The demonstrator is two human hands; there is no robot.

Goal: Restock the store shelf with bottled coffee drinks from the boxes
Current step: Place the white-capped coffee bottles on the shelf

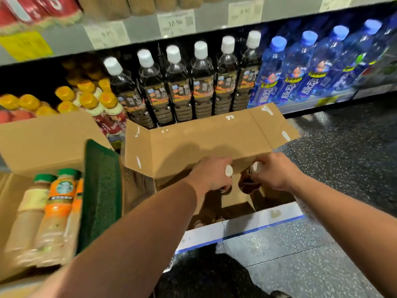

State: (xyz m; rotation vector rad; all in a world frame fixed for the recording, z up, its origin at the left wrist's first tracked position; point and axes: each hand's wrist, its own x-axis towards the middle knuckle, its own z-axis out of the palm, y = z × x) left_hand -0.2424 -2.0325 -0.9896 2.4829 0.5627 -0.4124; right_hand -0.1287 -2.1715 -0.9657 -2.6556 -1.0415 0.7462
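shelf tag (175,23) 10.90; blue bottles (288,91) 脉动

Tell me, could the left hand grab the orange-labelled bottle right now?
Probably not yet: the left hand is curled round a white-capped bottle in the middle box. The orange-labelled bottle lies uncovered in the left box, so a freed hand should reach it.
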